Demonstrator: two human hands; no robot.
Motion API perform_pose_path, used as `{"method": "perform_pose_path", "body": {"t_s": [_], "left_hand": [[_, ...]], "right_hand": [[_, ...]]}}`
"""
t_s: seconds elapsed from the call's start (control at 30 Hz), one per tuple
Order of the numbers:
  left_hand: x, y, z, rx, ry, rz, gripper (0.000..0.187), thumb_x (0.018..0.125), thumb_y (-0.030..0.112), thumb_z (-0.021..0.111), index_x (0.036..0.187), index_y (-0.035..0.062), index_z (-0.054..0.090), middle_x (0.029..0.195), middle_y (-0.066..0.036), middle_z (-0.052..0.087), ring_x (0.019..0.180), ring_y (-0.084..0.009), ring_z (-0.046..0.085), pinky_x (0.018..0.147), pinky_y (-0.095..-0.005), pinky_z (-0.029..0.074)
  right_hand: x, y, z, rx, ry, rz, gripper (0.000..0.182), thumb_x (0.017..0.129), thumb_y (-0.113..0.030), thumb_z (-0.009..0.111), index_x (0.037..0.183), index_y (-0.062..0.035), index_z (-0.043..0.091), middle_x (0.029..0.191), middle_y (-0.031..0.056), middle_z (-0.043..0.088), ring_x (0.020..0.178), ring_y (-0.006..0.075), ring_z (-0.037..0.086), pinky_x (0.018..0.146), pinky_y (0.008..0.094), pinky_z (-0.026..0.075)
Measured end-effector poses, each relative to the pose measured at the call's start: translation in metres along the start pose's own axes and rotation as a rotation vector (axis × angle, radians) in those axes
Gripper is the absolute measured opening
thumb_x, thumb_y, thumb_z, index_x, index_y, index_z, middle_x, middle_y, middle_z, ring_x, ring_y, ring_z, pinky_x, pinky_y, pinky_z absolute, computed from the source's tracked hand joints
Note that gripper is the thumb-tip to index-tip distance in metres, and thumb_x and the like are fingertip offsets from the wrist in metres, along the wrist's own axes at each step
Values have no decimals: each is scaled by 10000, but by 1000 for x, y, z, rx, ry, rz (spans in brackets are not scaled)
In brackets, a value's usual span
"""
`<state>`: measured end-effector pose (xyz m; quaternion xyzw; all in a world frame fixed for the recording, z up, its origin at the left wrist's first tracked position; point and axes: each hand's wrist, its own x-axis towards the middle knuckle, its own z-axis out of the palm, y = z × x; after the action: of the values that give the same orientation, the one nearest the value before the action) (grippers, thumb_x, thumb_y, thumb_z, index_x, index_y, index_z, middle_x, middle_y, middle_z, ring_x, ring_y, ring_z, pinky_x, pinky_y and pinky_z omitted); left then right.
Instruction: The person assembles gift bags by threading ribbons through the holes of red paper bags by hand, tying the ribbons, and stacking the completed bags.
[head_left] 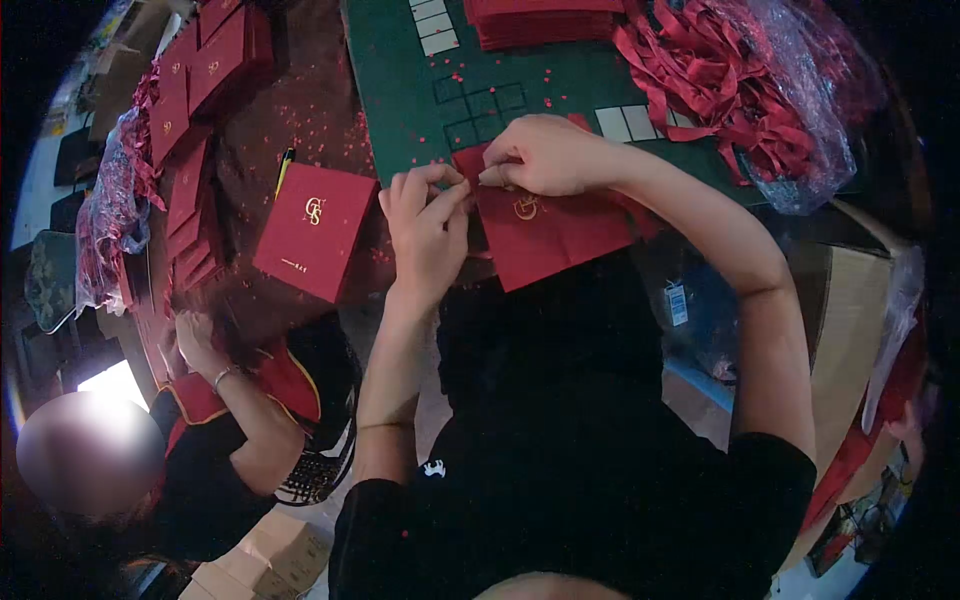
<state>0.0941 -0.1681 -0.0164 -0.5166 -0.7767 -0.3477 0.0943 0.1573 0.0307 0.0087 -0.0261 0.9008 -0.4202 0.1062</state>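
A red paper bag or folder (560, 250) with a gold monogram lies flat and tilted in front of me. At its upper left edge, my left hand (428, 222) has thumb and forefinger closed in a pinch. My right hand (545, 155) reaches over the bag's top, its fingers also pinched at that edge, close to the left fingertips. What is between the fingertips is too small to make out. To the left of my hands lies a red monogrammed piece (318, 230), with a yellow and black pen (285, 172) beside it.
Loose red ribbons (710, 90) and clear plastic wrap (810, 100) lie at the upper right. Red stacks stand at the back (545, 22) and left (215, 60). White labels (630, 123) lie on the green mat (400, 110). A co-worker's hand (200, 345) is at lower left.
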Motion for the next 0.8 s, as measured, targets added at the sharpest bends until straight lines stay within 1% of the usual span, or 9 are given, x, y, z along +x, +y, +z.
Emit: {"method": "perform_pose_path", "body": {"t_s": [0.13,0.2,0.27,0.4,0.5,0.57,0.67,0.73,0.8], "left_hand": [[-2,1,3,-45,12,-45,221,711,-54,683,903,56,685,1007,-59,600,867,-225,529,772,-343,359],[0,2,6,-42,96,-8,198,661,-30,703,828,75,678,926,-3,600,753,-189,504,702,-335,331],[0,2,8,-34,105,-8,197,662,-30,702,828,74,678,926,-3,600,756,-190,504,701,-334,330],[-2,3,8,11,117,33,196,665,-39,689,826,72,673,925,-6,599,769,-194,503,701,-332,330],[-4,0,6,12,78,25,229,687,-51,689,883,67,675,957,-36,606,831,-209,528,732,-330,338],[-6,-3,7,-4,55,8,261,710,-59,693,940,63,679,989,-64,612,890,-222,553,761,-327,346],[-6,-4,11,-48,99,13,246,714,-64,690,929,56,681,981,-60,613,870,-213,552,761,-330,346],[-4,-3,12,-70,150,19,231,653,-52,701,845,73,669,928,-21,604,786,-201,514,708,-339,341],[-3,-1,11,-66,145,20,226,649,-53,703,837,67,669,926,-26,605,786,-203,516,709,-341,343]], "right_hand": [[-8,-5,8,-33,92,-5,278,872,-301,584,767,-55,659,727,160,634,739,355,613,640,462,441],[-7,-4,7,-79,77,16,265,873,-295,579,784,-62,666,738,157,641,753,353,618,647,464,444],[-8,-3,6,-40,81,-2,262,879,-298,574,806,-66,671,741,160,641,754,349,621,641,458,445],[4,8,1,44,-80,7,306,885,-360,589,852,-70,679,722,112,649,714,270,633,649,392,456],[1,7,4,20,4,-44,312,889,-360,584,834,-65,672,700,119,638,691,268,627,634,393,449],[-2,2,7,2,-7,-6,295,892,-342,575,818,-71,668,696,129,637,690,299,628,627,417,450],[-9,-1,17,-108,150,-18,243,887,-315,566,825,-107,676,739,145,651,743,345,630,625,457,459],[-11,-2,15,-48,139,7,241,889,-318,565,835,-112,679,746,143,656,749,342,633,629,454,464],[-10,-4,14,-35,119,57,249,896,-337,563,880,-125,691,769,118,676,761,330,642,669,430,479]]}}
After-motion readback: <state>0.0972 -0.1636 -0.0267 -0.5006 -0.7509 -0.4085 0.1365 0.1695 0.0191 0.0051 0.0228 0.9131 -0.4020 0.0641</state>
